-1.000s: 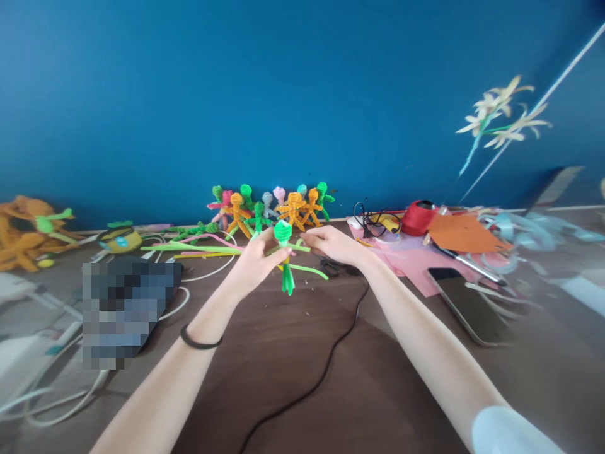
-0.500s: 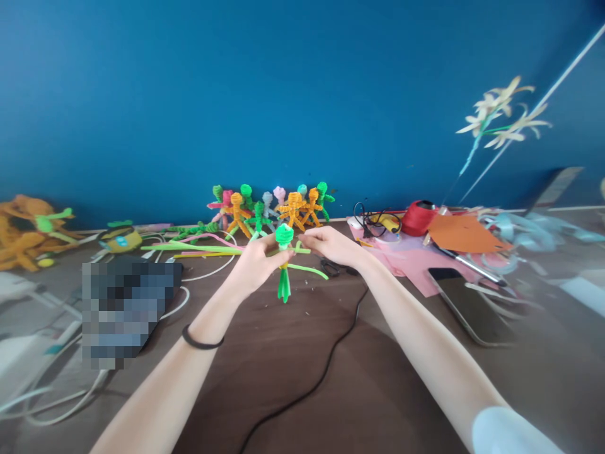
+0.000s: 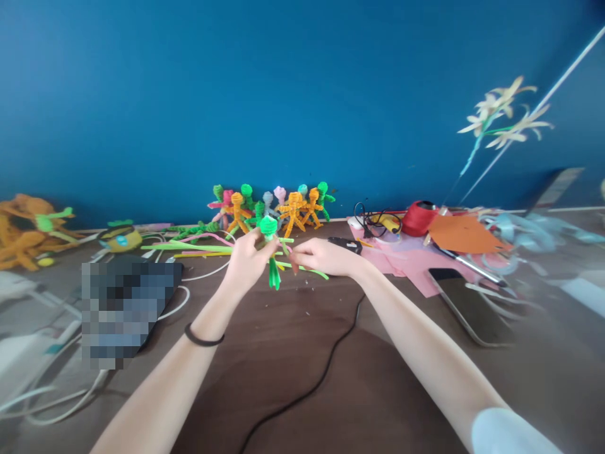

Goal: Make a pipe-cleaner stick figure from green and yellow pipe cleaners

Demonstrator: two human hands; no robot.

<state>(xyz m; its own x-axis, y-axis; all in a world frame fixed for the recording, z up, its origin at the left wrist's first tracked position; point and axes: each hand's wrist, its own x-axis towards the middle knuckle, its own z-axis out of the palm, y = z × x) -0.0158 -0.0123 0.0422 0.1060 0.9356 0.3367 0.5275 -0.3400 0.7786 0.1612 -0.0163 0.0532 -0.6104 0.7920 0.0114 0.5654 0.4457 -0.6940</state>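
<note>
My left hand (image 3: 248, 260) is closed round a small green pipe-cleaner figure (image 3: 268, 227), held upright above the table. Its tightly wound head shows over my fingers, and bright green strands hang below. A short light green pipe cleaner (image 3: 286, 240) sticks out from the figure's right side. Close to that end, my right hand (image 3: 324, 255) has its thumb and fingers pinched together; what lies between the fingertips is too small to make out. Another light green pipe cleaner (image 3: 316, 273) shows beneath my right hand.
Several finished pipe-cleaner figures (image 3: 293, 211) stand along the blue wall. Loose pipe cleaners (image 3: 198, 248) lie to the left, near a blurred-out device (image 3: 132, 309). At right are a red thread spool (image 3: 418, 217), pink sheets (image 3: 392, 257) and a phone (image 3: 467, 306). A black cable (image 3: 326, 372) crosses the front.
Both hands have shifted slightly, the left hand carrying the green figure left and up. My right hand has moved a little down and left, uncovering a black object behind it.
</note>
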